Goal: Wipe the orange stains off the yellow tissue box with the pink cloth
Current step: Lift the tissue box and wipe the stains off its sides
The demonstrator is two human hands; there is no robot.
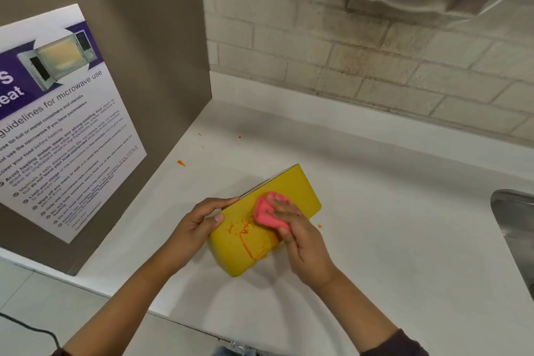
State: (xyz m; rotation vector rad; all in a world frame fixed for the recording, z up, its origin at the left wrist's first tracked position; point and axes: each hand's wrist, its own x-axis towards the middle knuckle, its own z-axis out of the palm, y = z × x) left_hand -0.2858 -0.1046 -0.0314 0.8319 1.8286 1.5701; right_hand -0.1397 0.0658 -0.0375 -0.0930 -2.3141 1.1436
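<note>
White bench (375,211), brick wall (346,52) behind. The yellow tissue box (291,185) lying on it is held by the left grip (199,222); the pink cloth (267,214) is clasped against its top by the right grip (300,237).

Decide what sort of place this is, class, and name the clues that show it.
Probably a shared staff kitchenette: a microwave-guidelines poster beside the white counter, the edge of a steel sink, and a tiled wall behind.

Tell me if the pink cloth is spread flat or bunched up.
Bunched: the cloth is a wad under the right hand on the box.
</note>
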